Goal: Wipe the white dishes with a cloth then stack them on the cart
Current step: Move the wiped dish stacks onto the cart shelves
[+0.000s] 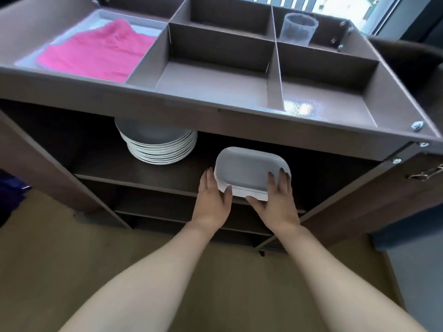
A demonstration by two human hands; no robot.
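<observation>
A white rectangular dish (pixel 247 168) with rounded corners sits at the front of the brown cart's upper shelf (pixel 143 173), on what looks like another dish of the same shape. My left hand (pixel 213 200) grips its left near corner and my right hand (pixel 278 200) holds its right near edge, fingers over the rim. To the left on the same shelf stands a stack of several round white plates (pixel 158 147). A pink cloth (pixel 96 53) lies folded on a grey tray in the cart's top left compartment.
The cart top (pixel 215 109) is split into compartments; a clear glass (pixel 298 28) stands in the far right one. Lower shelves (pixel 182 219) sit beneath the dish shelf. A metal clip (pixel 424 174) hangs on the cart's right side. Tan floor lies below me.
</observation>
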